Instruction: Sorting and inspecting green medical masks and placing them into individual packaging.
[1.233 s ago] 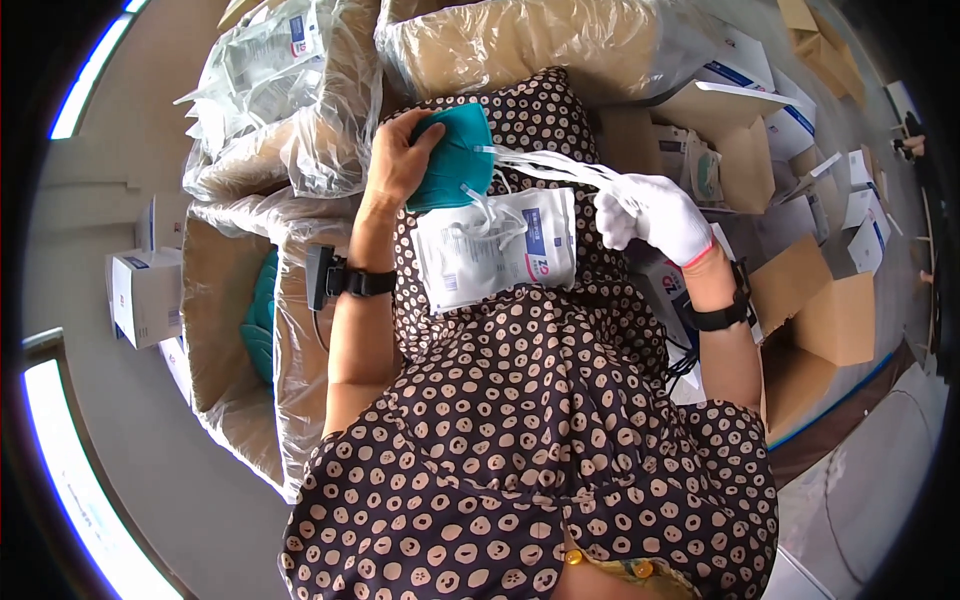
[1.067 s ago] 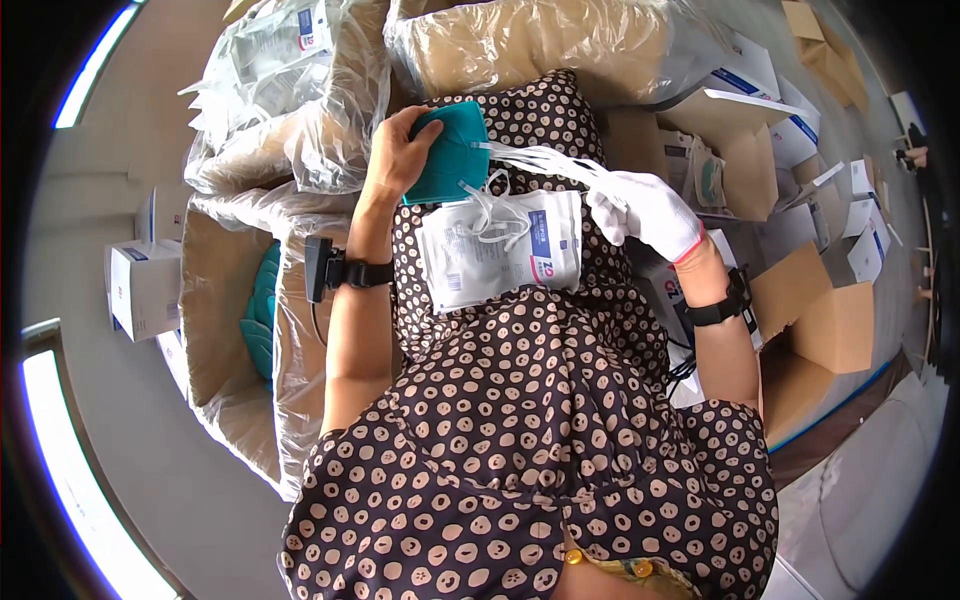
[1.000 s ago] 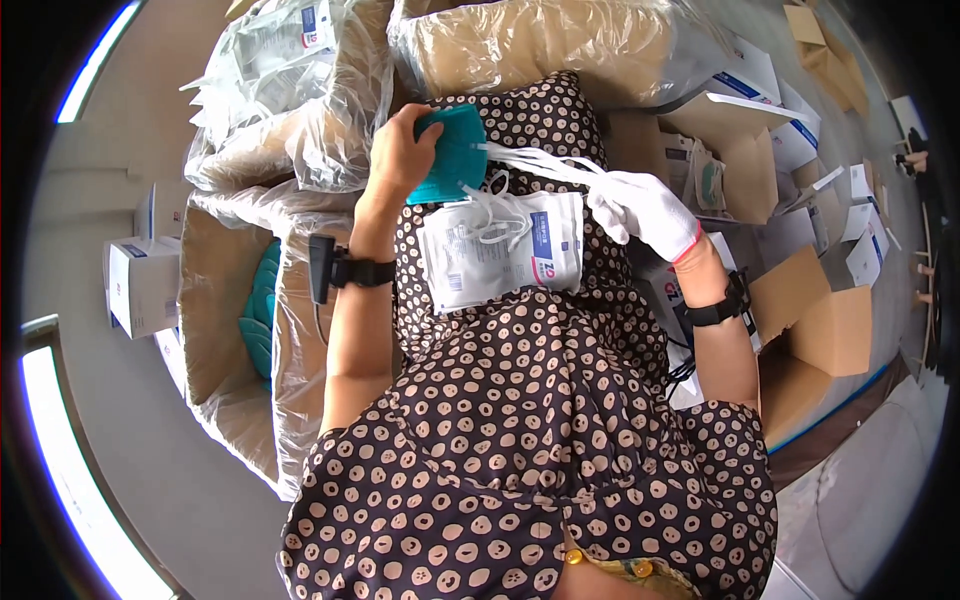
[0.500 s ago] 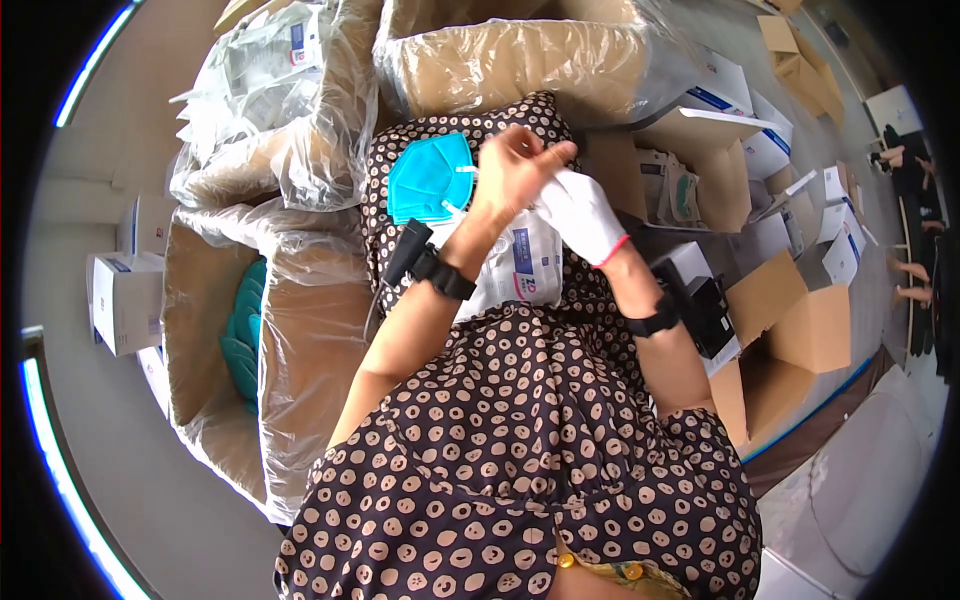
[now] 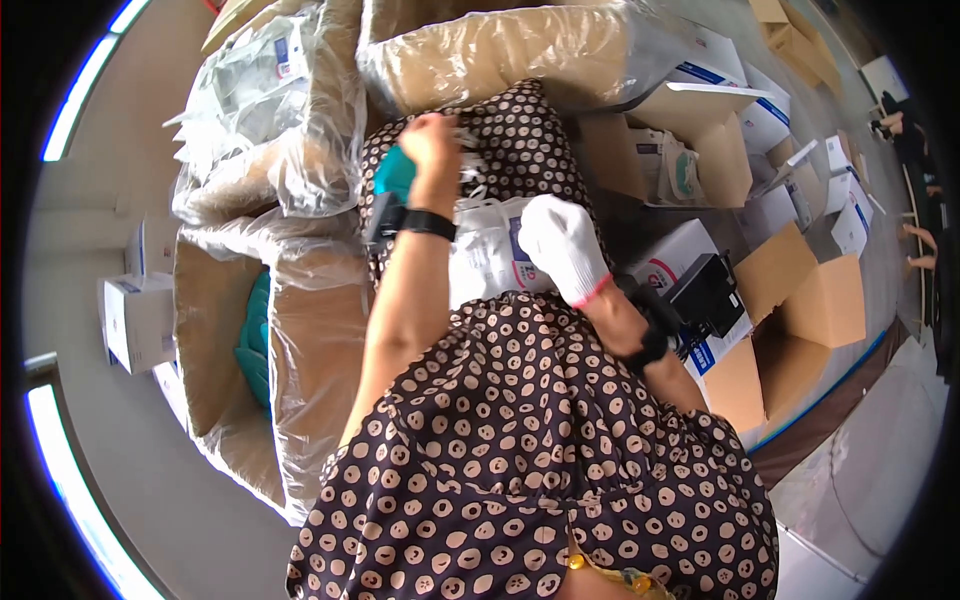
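Note:
Folded teal face masks lie or are held over my patterned lap at the left, with white ear loops trailing to their right. My left hand, bare and smeared by motion, closes on the masks from above and hides most of them. My right hand, in a white knit glove with a red cuff edge, is curled over a clear printed plastic bag on my lap. Its fingertips are turned out of sight, and whatever they grip is hidden. Black bands circle both wrists.
A plastic-lined carton with teal masks inside stands at my left. Beyond it, another carton holds clear bags. A large lined carton is straight ahead. Open cardboard boxes and a black device are at my right.
My hands were together above the lap and have parted. The left has moved left onto the masks. The right has come down nearer to me, over the bag.

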{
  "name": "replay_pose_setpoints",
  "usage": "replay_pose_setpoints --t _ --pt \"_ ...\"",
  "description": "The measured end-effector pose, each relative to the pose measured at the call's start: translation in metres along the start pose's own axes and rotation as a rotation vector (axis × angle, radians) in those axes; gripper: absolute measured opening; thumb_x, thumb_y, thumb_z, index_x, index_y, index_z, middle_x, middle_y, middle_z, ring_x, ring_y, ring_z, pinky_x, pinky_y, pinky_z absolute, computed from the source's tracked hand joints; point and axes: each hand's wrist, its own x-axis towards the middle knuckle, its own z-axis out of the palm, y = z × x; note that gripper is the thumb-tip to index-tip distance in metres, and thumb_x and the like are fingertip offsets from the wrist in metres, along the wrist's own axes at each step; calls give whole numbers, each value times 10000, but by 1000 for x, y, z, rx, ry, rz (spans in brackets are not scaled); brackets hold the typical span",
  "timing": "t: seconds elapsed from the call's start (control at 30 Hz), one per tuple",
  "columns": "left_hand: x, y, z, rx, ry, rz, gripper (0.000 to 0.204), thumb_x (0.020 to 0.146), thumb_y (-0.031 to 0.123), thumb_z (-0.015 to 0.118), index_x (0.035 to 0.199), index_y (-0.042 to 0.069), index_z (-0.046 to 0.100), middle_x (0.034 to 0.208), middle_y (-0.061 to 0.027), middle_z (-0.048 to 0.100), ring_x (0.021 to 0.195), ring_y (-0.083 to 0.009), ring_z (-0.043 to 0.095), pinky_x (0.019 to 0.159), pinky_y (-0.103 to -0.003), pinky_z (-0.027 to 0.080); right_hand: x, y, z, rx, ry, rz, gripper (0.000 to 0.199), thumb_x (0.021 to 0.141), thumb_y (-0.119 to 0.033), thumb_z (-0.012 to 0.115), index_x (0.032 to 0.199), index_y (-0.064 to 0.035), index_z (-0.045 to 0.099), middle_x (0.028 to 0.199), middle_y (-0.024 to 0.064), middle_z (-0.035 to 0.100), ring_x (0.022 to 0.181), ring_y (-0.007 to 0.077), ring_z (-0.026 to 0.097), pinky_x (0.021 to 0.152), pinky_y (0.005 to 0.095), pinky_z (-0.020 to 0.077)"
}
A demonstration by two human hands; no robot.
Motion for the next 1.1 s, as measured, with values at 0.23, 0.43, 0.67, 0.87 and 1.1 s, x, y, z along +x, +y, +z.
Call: replay_pose_setpoints --t 0.23,0.43,0.67,0.87,1.1 --pt "-4 66 -8 189 -198 -43 165 808 191 736 883 73 649 650 18 514 428 -82 387 374 -261 292 -33 28 -117 1151 278 417 291 966 -183 482 1139 39 557 1071 185 626 971 275 624 822 357 504" --pt "11 72 -34 165 -393 156 270 843 250 716 999 38 660 660 37 507 441 -56 285 403 -219 228 -72 15 -191 1343 767 217 600 1013 -431 332 1213 120 457 1200 274 536 1114 383 540 976 481 453" --pt "-11 118 -36 135 -188 12 233 889 243 634 1004 43 665 587 30 383 421 -62 276 401 -241 210 -137 36 -297 1618 1026 -379 649 998 -475 307 1297 84 445 1155 243 603 1044 330 601 879 438 496" --pt "-20 122 -24 -44 -281 15 271 885 251 664 930 -14 629 535 52 274 386 -62 215 399 -249 143 -23 11 -158 726 230 174 271 962 -171 525 1116 38 601 1004 134 664 864 160 619 712 278 501" --pt "-26 151 -38 -106 -300 84 232 906 243 637 885 16 593 513 57 358 383 -43 227 392 -234 151 62 -15 22 -301 -172 -248 703 735 -372 787 1227 52 519 1084 205 656 1009 325 644 895 376 505"
